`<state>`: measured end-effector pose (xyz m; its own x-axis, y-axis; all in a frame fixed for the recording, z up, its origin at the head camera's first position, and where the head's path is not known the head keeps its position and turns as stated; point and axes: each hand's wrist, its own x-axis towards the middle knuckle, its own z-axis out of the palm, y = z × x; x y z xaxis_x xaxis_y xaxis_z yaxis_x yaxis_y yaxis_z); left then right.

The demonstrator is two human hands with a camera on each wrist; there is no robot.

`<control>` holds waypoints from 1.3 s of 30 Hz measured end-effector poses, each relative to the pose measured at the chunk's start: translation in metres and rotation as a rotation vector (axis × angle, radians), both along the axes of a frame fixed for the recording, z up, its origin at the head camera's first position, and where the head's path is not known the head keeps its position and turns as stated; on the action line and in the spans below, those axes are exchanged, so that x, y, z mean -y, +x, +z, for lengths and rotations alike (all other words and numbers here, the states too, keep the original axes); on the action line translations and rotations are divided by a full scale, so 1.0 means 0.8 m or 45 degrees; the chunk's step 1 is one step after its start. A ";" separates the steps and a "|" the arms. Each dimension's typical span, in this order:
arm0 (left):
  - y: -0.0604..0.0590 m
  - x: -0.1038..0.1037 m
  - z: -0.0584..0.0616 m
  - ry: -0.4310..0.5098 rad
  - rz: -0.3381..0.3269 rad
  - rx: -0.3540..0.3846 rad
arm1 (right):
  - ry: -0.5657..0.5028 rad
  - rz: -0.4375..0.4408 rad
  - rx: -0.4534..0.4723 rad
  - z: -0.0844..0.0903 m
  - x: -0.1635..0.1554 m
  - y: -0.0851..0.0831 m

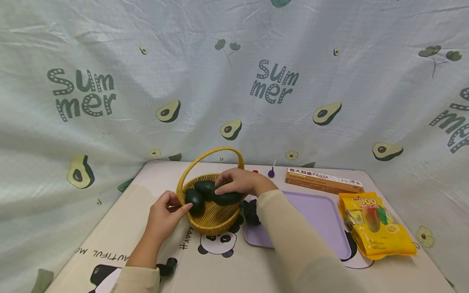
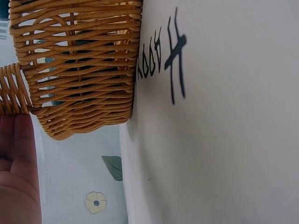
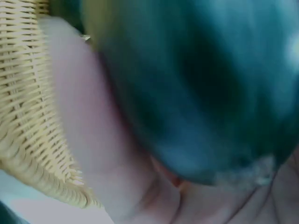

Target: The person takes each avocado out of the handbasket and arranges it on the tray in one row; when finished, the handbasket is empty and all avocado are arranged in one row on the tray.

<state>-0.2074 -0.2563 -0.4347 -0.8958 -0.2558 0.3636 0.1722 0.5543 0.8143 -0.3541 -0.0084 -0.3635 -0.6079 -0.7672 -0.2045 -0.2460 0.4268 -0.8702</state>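
- Clamped in right hand, over the right side of basket: dark green oval item, partly covered by fingers; blurred in right wrist view, yet showing a rough pale end.
- Pinched by left hand: basket, near the left foot of handle; cut off at left wrist view's edge.
- Visible inside basket from above: two more oval items.
- Partly hidden by sleeve: black cluster, lilac tray.
- Legible: "PASTA" on box, "100" on yellow bag, "Happy" on table.
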 end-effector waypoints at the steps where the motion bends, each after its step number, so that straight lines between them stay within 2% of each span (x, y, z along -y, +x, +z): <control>1: 0.000 0.000 0.001 -0.001 -0.001 -0.003 | 0.011 -0.010 -0.048 0.001 -0.002 0.000; 4: 0.000 0.000 0.001 -0.001 -0.003 -0.004 | 0.053 -0.061 -0.168 0.004 -0.006 -0.001; 8: 0.000 0.000 0.000 0.002 -0.004 0.000 | 0.092 -0.111 -0.230 0.002 -0.013 -0.001; 17: 0.001 0.000 -0.001 0.005 0.000 0.005 | -0.041 -0.152 -0.172 0.001 -0.030 0.005; 22: 0.001 -0.001 0.000 0.004 0.003 0.015 | -0.076 -0.237 -0.216 0.000 -0.037 0.006; 28: 0.001 -0.001 -0.001 -0.015 0.008 0.014 | -0.043 -0.271 -0.322 -0.003 -0.048 0.008; 34: 0.002 0.000 -0.002 -0.025 0.020 0.019 | -0.041 -0.393 -0.294 -0.004 -0.059 0.009; 39: 0.001 0.000 -0.002 -0.019 0.013 0.011 | -0.091 -0.417 -0.314 -0.003 -0.069 0.013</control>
